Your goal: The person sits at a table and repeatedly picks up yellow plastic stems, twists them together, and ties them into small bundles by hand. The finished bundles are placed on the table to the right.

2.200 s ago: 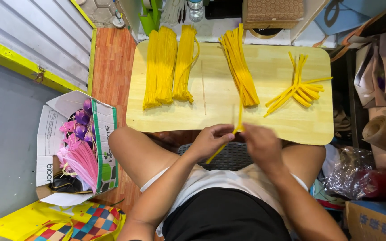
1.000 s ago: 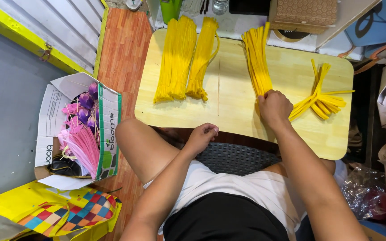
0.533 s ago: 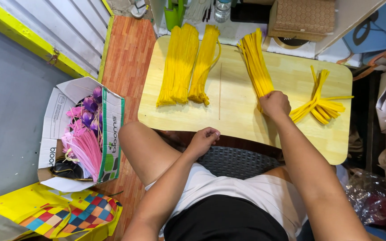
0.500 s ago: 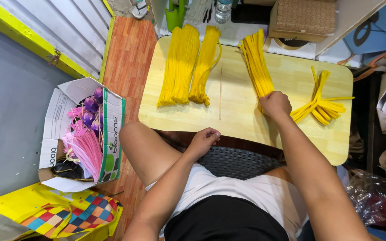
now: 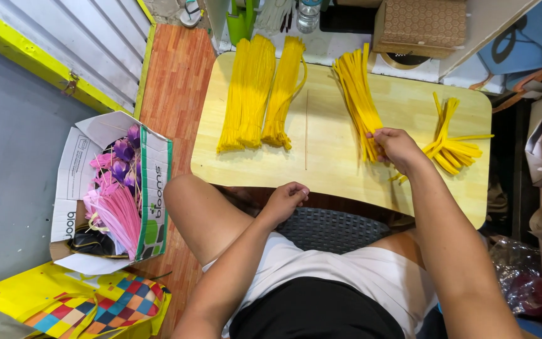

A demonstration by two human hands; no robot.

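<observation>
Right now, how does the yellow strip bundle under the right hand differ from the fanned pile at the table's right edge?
The long strip bundle lies as one straight, roughly parallel stack; the fanned pile spreads out crosswise from a joined point. The long strip bundle looks longer, the fanned pile shorter and smaller. The right hand touches the near end of the bundle, not the fanned pile. Both are yellow and lie on the wooden table.
</observation>
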